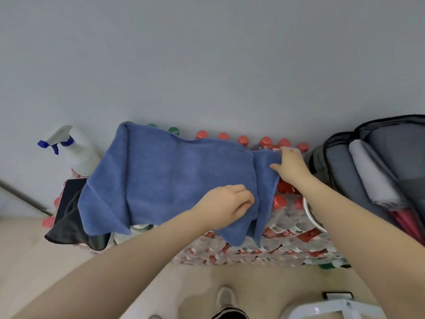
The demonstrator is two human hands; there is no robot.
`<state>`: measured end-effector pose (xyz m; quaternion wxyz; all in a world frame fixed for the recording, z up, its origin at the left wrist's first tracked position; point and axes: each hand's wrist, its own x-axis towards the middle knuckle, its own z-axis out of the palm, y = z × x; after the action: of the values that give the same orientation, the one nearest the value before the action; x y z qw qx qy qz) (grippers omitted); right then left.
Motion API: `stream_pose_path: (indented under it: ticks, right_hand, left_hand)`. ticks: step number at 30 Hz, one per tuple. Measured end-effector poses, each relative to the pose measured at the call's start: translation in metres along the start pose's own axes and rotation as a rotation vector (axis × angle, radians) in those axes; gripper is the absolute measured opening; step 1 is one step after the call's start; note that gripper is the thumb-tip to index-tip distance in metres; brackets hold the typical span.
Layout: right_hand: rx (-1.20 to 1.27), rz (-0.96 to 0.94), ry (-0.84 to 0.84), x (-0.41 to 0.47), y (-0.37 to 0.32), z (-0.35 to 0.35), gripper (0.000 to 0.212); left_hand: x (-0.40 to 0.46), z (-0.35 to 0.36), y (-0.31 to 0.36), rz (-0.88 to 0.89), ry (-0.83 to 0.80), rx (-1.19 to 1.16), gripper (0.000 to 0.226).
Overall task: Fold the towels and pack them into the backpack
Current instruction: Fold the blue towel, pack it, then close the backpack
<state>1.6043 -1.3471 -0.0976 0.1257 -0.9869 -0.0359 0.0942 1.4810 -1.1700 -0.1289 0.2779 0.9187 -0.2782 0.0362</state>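
A blue towel (161,178) lies spread over packs of bottles, its near edge hanging down. My left hand (226,202) has its fingers curled into the towel near its right side. My right hand (289,165) pinches the towel's far right corner against the bottle tops. The grey backpack (340,162) stands open at the right, with a rolled grey towel (372,171) and something pink (407,223) inside it.
Shrink-wrapped packs of red-capped bottles (264,245) serve as the work surface against a grey wall. A white spray bottle (76,150) stands at the left, a black cloth (69,217) beneath the towel's left end. A white stool (333,309) and my shoe (226,298) are on the floor.
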Motion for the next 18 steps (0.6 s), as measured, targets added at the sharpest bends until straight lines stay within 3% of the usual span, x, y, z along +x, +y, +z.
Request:
stream_pose_path:
  ticks: [2,5,8,10,14,16,18]
  right_hand:
    - [0.013,0.007,-0.056,0.005,0.0,-0.007,0.043]
    - [0.051,-0.009,-0.143,0.018,0.003,-0.016,0.031]
    - [0.219,-0.051,-0.246,0.031,0.005,-0.028,0.02]
    - [0.308,-0.068,-0.34,0.037,0.008,-0.036,0.025]
    - [0.364,-0.214,-0.43,0.047,0.018,-0.046,0.032]
    - [0.312,-0.285,-0.416,0.049,0.024,-0.052,0.028]
    - [0.262,-0.337,-0.362,0.053,0.03,-0.06,0.023]
  left_hand:
    - [0.009,0.012,0.012,-0.013,-0.017,0.051,0.045]
    - [0.028,0.033,0.031,-0.079,0.085,0.156,0.037]
    - [0.047,0.05,0.053,-0.438,0.131,0.247,0.038]
    - [0.057,0.066,0.066,-0.562,0.121,0.318,0.038]
    - [0.067,0.074,0.08,-0.582,0.102,0.47,0.043]
    - [0.066,0.072,0.079,-0.638,0.069,0.401,0.021]
    - [0.066,0.059,0.085,-0.698,0.076,0.256,0.016]
